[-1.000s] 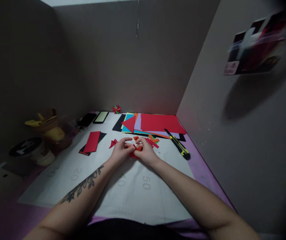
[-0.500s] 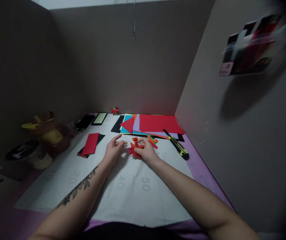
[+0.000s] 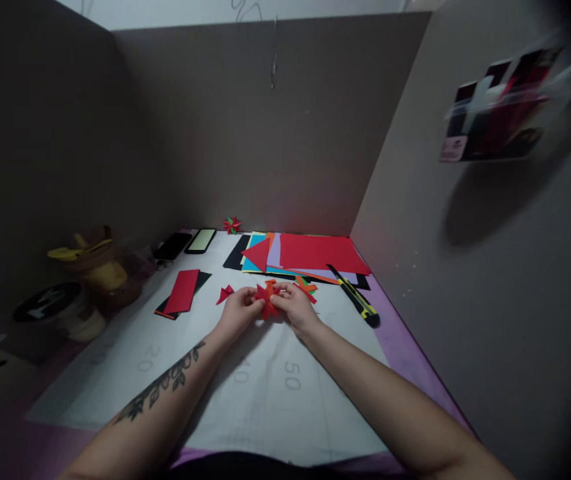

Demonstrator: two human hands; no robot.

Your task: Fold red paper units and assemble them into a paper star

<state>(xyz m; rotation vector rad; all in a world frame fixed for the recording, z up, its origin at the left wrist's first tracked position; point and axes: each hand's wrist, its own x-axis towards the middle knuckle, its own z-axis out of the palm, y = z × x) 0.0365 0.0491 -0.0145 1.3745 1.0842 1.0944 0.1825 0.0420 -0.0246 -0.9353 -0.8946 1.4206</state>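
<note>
Between my two hands is a red and orange folded paper star, held just above the white table cover. My left hand pinches its left side with thumb and fingers. On the right side, my right hand grips it between thumb and fingertips. A small red folded paper piece lies just beyond my left hand. Behind my right hand are orange, green and red folded pieces, partly hidden by it.
Coloured paper sheets are stacked at the back, with a yellow and black utility knife to their right. Red strips lie left. A phone, a finished paper star and a cup of tools stand further off.
My left hand has moved in and closed on the star, which now shows between both hands. The small red piece beyond the left hand has come into view. The view has tilted slightly upward.
</note>
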